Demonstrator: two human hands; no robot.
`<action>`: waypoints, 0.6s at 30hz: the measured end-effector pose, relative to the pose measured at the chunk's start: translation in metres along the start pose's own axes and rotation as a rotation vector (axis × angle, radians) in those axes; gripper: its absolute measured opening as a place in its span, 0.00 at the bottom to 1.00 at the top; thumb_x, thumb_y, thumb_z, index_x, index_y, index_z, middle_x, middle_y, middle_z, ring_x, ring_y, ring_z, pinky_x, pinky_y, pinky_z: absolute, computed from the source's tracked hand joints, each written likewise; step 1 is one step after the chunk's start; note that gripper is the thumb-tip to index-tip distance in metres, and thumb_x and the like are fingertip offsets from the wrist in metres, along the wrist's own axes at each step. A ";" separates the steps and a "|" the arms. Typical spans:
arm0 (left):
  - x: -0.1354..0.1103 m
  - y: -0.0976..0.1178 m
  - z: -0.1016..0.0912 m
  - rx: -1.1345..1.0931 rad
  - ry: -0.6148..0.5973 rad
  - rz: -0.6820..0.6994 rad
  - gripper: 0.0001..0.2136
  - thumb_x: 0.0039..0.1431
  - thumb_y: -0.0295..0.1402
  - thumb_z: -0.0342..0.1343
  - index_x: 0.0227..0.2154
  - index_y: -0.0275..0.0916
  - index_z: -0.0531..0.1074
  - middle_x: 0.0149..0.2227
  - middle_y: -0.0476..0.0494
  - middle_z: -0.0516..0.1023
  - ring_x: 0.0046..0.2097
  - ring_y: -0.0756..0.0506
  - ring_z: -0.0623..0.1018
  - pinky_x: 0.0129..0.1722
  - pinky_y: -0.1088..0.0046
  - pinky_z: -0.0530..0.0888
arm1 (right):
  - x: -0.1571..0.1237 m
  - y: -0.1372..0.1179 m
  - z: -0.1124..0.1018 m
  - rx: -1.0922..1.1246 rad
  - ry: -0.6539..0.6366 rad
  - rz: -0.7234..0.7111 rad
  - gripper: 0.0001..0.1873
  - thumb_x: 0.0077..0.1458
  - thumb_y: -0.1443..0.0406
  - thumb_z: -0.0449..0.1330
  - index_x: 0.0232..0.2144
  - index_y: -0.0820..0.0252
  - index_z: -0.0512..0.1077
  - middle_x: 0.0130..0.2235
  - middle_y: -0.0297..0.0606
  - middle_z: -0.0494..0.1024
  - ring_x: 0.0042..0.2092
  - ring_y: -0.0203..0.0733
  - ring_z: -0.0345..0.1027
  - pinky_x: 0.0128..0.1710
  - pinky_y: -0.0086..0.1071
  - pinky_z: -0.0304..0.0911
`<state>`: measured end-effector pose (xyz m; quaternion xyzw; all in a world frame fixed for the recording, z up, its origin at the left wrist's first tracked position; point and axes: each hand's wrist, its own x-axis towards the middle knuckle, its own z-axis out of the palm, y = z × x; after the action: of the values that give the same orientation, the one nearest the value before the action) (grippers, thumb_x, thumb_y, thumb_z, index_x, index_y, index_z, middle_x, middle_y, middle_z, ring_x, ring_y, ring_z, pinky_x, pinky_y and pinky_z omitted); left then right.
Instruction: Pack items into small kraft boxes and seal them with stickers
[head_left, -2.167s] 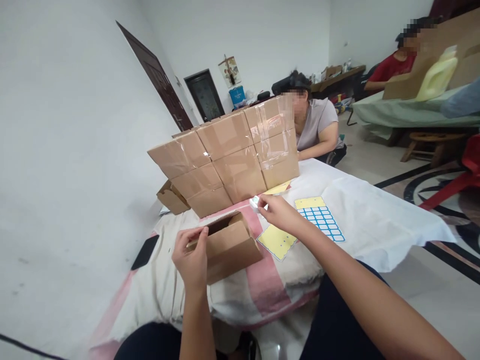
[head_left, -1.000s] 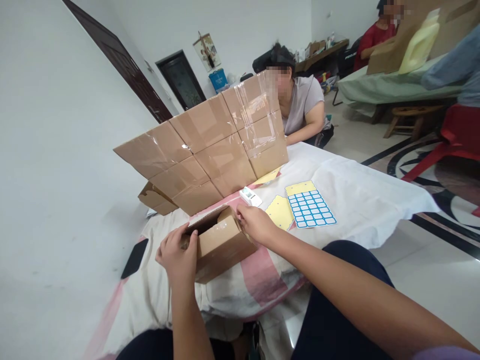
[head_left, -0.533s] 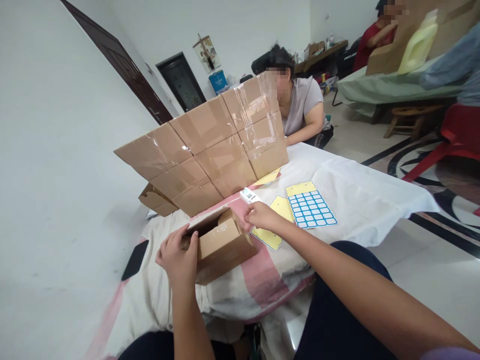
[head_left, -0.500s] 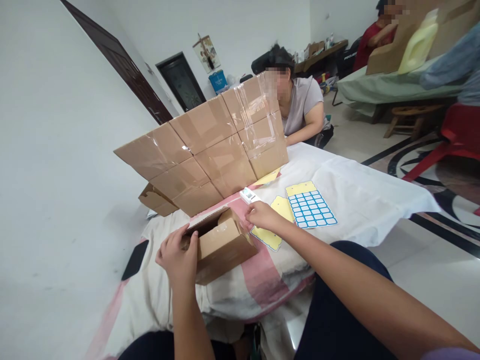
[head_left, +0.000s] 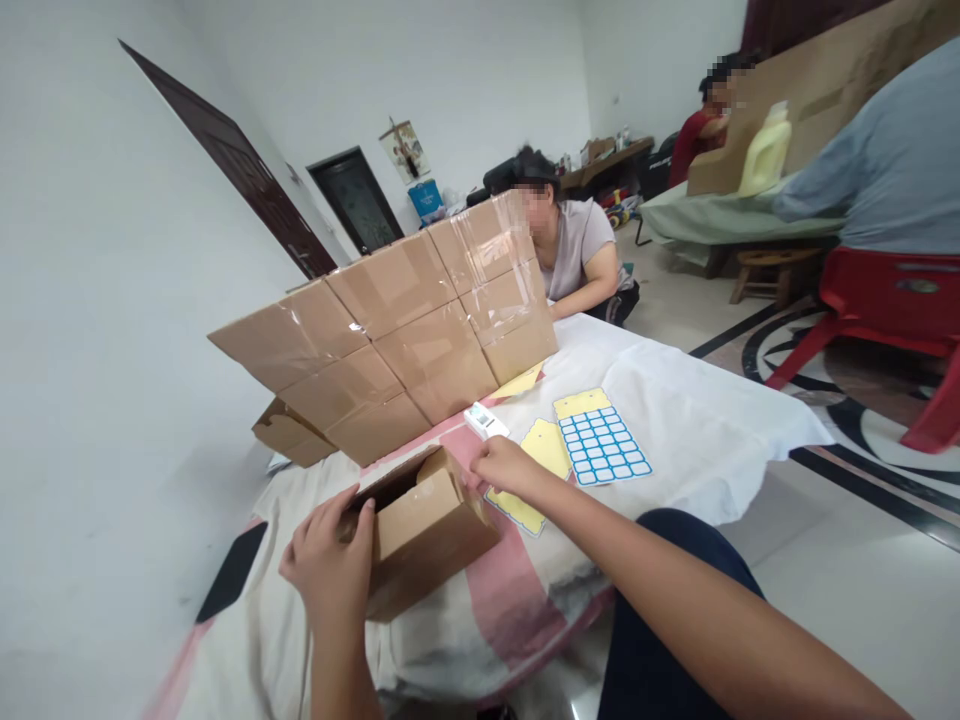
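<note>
A small open cardboard box (head_left: pixel 424 535) lies on the cloth-covered table (head_left: pixel 697 420) in front of me. My left hand (head_left: pixel 326 565) grips its near-left end, fingers curled over the edge. My right hand (head_left: pixel 504 467) sits at the box's far right flap with its fingers bent together; whether they hold anything is hidden. Just beyond that hand lies a small white device (head_left: pixel 485 421). A yellow backing sheet (head_left: pixel 536 470) passes under my right hand, and a sheet of blue-edged labels (head_left: pixel 600 440) lies to its right.
A stack of taped cardboard boxes (head_left: pixel 397 325) stands across the table's far side, with an open box (head_left: pixel 285 435) at its left. A dark phone (head_left: pixel 231 572) lies left. A person (head_left: pixel 574 250) sits behind the stack. A red chair (head_left: pixel 885 320) and other people are at right.
My right hand put the white device down on the table and came back to the box's right flap. My view has shifted slightly; my left hand keeps its grip on the box.
</note>
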<state>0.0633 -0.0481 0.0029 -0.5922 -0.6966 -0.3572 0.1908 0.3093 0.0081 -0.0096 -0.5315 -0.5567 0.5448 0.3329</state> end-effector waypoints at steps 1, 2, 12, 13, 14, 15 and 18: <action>0.000 -0.001 0.000 0.009 -0.002 0.005 0.17 0.63 0.46 0.49 0.46 0.46 0.77 0.48 0.41 0.82 0.56 0.35 0.76 0.58 0.51 0.63 | 0.000 0.000 0.001 -0.007 0.015 -0.001 0.06 0.48 0.72 0.57 0.22 0.62 0.71 0.28 0.40 0.82 0.30 0.39 0.77 0.24 0.24 0.62; 0.000 -0.001 0.001 0.017 -0.011 0.005 0.18 0.63 0.47 0.49 0.46 0.46 0.77 0.48 0.41 0.82 0.56 0.35 0.76 0.58 0.50 0.63 | 0.000 -0.001 0.002 -0.013 0.028 -0.002 0.06 0.48 0.72 0.58 0.21 0.62 0.71 0.28 0.40 0.82 0.30 0.39 0.77 0.24 0.25 0.62; 0.003 0.002 0.001 0.063 -0.104 -0.059 0.20 0.61 0.51 0.46 0.47 0.49 0.76 0.52 0.42 0.80 0.58 0.32 0.74 0.60 0.43 0.63 | -0.012 -0.004 0.016 -0.055 0.095 -0.032 0.08 0.43 0.63 0.64 0.28 0.58 0.69 0.34 0.40 0.80 0.36 0.47 0.75 0.26 0.29 0.60; 0.003 0.003 0.002 0.065 -0.105 -0.070 0.21 0.60 0.51 0.46 0.47 0.49 0.76 0.52 0.41 0.80 0.58 0.31 0.74 0.60 0.43 0.62 | -0.014 -0.005 0.017 -0.053 0.086 -0.030 0.09 0.43 0.64 0.64 0.29 0.57 0.69 0.35 0.40 0.80 0.37 0.47 0.76 0.26 0.29 0.60; 0.003 0.003 0.002 0.066 -0.105 -0.080 0.21 0.60 0.52 0.47 0.47 0.49 0.76 0.52 0.41 0.80 0.59 0.31 0.74 0.60 0.42 0.62 | -0.015 -0.006 0.017 -0.043 0.077 -0.024 0.09 0.43 0.63 0.63 0.30 0.57 0.69 0.36 0.41 0.80 0.37 0.47 0.76 0.25 0.29 0.60; 0.004 0.004 0.002 0.068 -0.103 -0.084 0.21 0.60 0.52 0.47 0.47 0.49 0.76 0.52 0.41 0.81 0.59 0.31 0.74 0.61 0.42 0.62 | -0.017 -0.007 0.018 -0.032 0.070 -0.015 0.10 0.44 0.63 0.62 0.32 0.57 0.69 0.37 0.41 0.80 0.37 0.48 0.76 0.25 0.29 0.59; 0.004 0.005 0.001 0.074 -0.106 -0.079 0.22 0.60 0.53 0.46 0.47 0.49 0.77 0.51 0.41 0.81 0.59 0.31 0.74 0.61 0.42 0.63 | -0.021 -0.012 0.017 -0.043 0.077 -0.015 0.11 0.48 0.59 0.60 0.35 0.57 0.69 0.38 0.43 0.80 0.39 0.50 0.76 0.25 0.30 0.59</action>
<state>0.0677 -0.0447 0.0061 -0.5749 -0.7413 -0.3067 0.1610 0.2953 -0.0145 0.0028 -0.5549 -0.5592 0.5094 0.3464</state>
